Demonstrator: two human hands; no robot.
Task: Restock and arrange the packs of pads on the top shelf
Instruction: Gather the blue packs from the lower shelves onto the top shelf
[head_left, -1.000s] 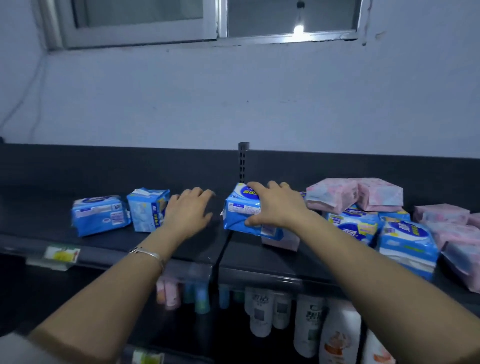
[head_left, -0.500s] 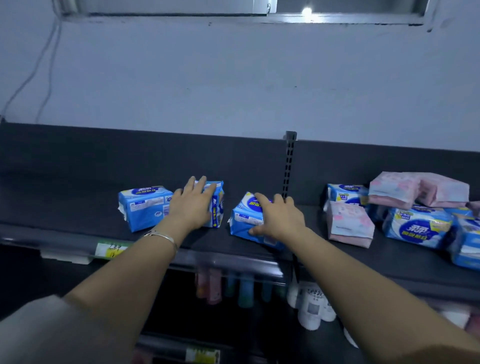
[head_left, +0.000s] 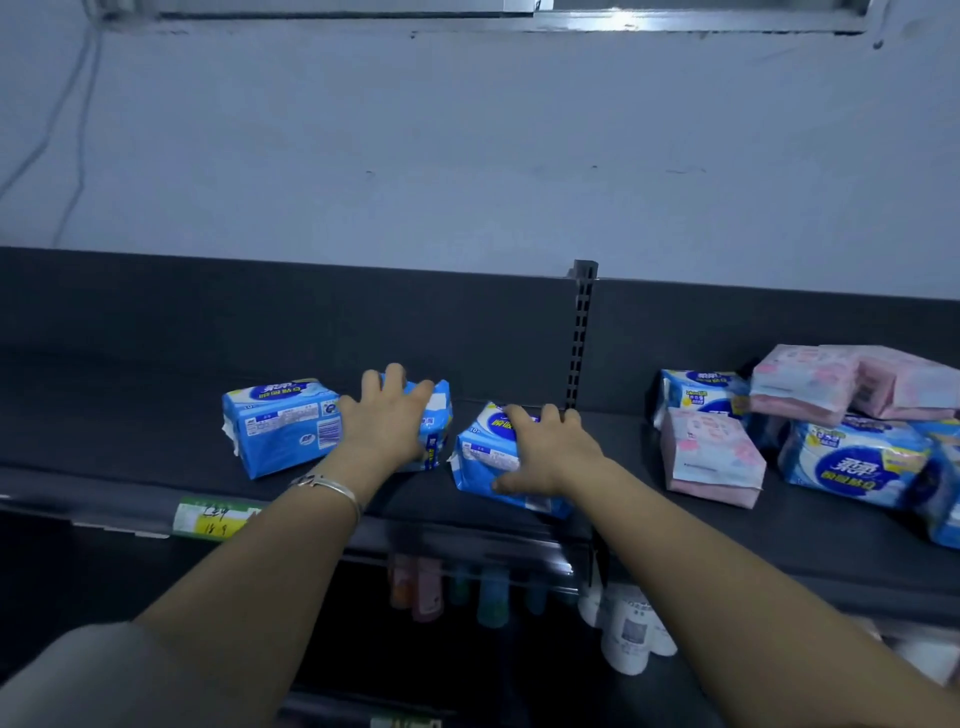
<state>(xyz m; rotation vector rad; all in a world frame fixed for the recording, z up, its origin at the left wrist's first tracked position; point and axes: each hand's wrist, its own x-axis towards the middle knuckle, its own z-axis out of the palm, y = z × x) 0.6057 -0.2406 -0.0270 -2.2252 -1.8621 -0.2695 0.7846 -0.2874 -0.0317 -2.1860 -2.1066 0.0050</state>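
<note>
My left hand (head_left: 382, 426) lay over the second blue pack (head_left: 438, 415) on the top shelf (head_left: 130, 426), its fingers (head_left: 395, 376) curled over the pack's far top edge so that they held it. That pack stood just beside the leftmost blue pack (head_left: 280, 423), and I could not tell whether the two touched, since my hand covered the place between them. A silver bracelet (head_left: 332, 486) sat on that wrist. My right hand (head_left: 550, 449) gripped the third blue pack (head_left: 485, 457), with the fingers bent over its top and the thumb pressed against its near side. This pack rested on the shelf, tilted a little, a small gap apart from the second one and in front of the slotted upright post (head_left: 581, 338) at the back panel. Farther to the right, well apart from my hands, a pink pack (head_left: 711, 457) lay on the shelf beside a loose pile of blue and pink packs (head_left: 852, 457), some stacked on others. A green and yellow price label (head_left: 208, 517) was fixed to the shelf's front edge below the leftmost pack. On the lower shelf I could make out dim bottles (head_left: 628, 634), white ones and coloured ones.
</note>
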